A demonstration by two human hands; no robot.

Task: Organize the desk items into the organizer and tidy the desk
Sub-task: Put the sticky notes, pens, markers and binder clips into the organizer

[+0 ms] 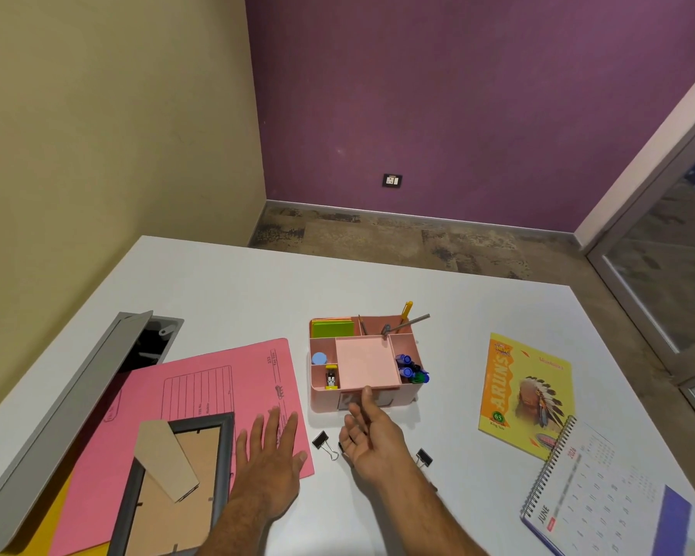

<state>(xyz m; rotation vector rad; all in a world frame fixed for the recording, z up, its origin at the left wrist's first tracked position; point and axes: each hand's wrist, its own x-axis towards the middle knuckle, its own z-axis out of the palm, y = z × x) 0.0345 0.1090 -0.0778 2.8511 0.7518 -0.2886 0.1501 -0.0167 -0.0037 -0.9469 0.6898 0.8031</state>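
Note:
A pink desk organizer (412,391) stands mid-desk, holding green sticky notes (332,328), pens, blue markers (411,369), a small stapler (330,378) and a blue round item. My right hand (372,433) is palm up at the organizer's front, thumb touching the edge of its pink central tray (366,365); what its fingers hold is unclear. Two black binder clips lie on the desk, one (324,443) left of that hand, one (424,457) right of it. My left hand (271,455) rests flat, fingers spread, on a pink file folder (213,391).
A picture frame (177,475) lies face down on the folder. A yellow notebook (524,393) and a spiral calendar (602,495) lie at the right. An open grey cable hatch (97,379) sits at the desk's left. The white desk (257,290) extends beyond the organizer.

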